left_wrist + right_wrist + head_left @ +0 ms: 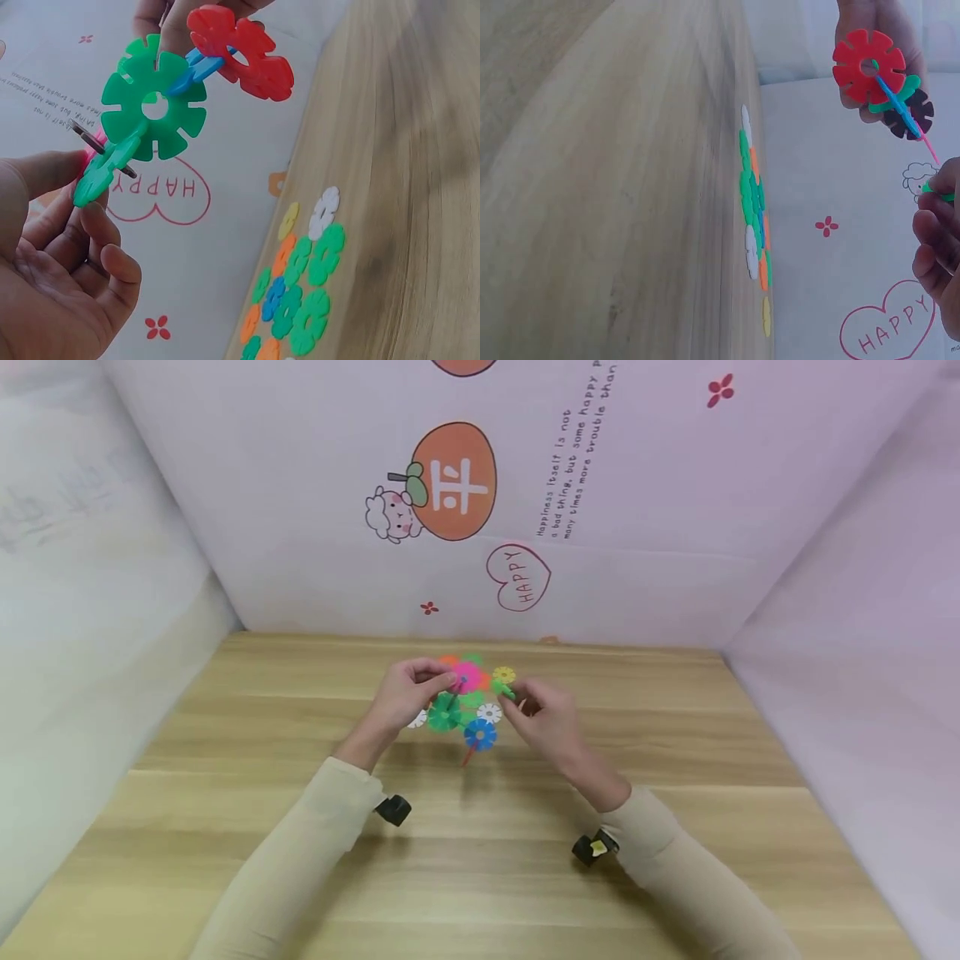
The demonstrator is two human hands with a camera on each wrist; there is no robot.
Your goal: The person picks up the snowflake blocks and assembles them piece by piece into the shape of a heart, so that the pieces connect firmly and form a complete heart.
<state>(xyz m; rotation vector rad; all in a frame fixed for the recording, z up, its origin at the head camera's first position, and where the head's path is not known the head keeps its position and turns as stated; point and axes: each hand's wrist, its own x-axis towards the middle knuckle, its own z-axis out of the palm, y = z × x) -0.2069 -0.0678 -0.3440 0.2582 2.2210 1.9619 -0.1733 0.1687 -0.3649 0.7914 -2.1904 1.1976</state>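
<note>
My left hand [408, 692] pinches a joined chain of notched plastic discs near a pink disc [467, 678]. Fitted into the chain are a green disc [184, 112], a blue disc [898, 105], a dark disc [917, 114] and a red disc [240, 52] at its far end. To the right, my right hand [547, 722] pinches a single green disc [501, 688] between thumb and fingers, apart from the chain. Both hands are above the table, close together. In the right wrist view, part of the right hand [941, 232] is cut off by the frame's edge.
Several loose discs lie flat on the wooden table [480, 877] beyond the hands, among them a white disc [325, 212], an orange disc [283, 255] and a yellow disc [504, 674]. A printed white wall [637, 585] stands behind, with side walls left and right.
</note>
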